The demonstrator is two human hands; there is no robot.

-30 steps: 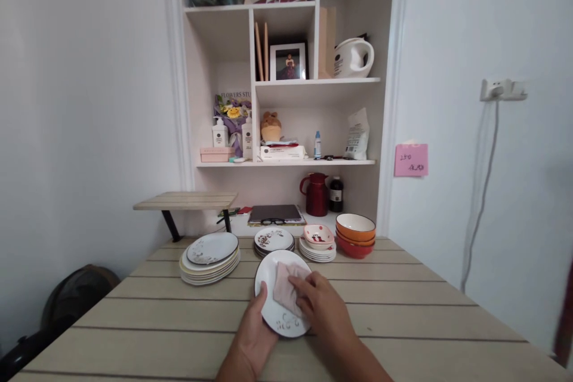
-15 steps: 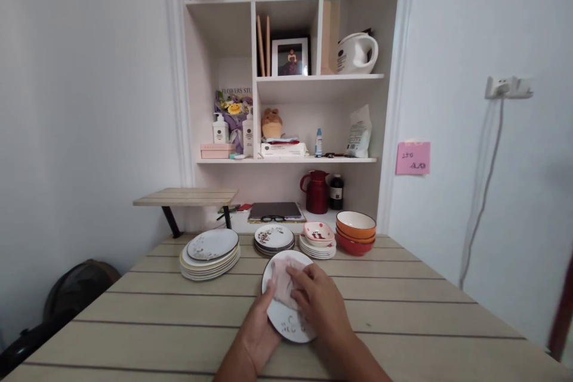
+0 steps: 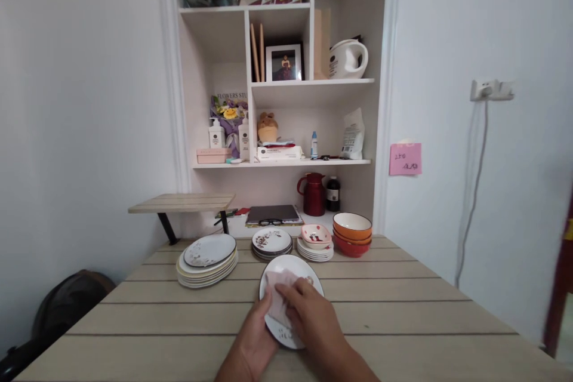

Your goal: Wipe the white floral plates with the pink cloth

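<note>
While our left hand (image 3: 256,334) grips the white plate (image 3: 293,264) at the bench's (image 3: 403,310) near edge, our right hand (image 3: 308,316) presses a pink cloth (image 3: 274,295) flat on it; wiping looks midway, with stacked plates (image 3: 206,258) waiting at ten o'clock.

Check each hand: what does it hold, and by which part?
The left hand grips the white plate at its near left rim. The right hand presses a pink cloth flat against the plate's face with its fingers.

Soft even daylight — edges warped
</note>
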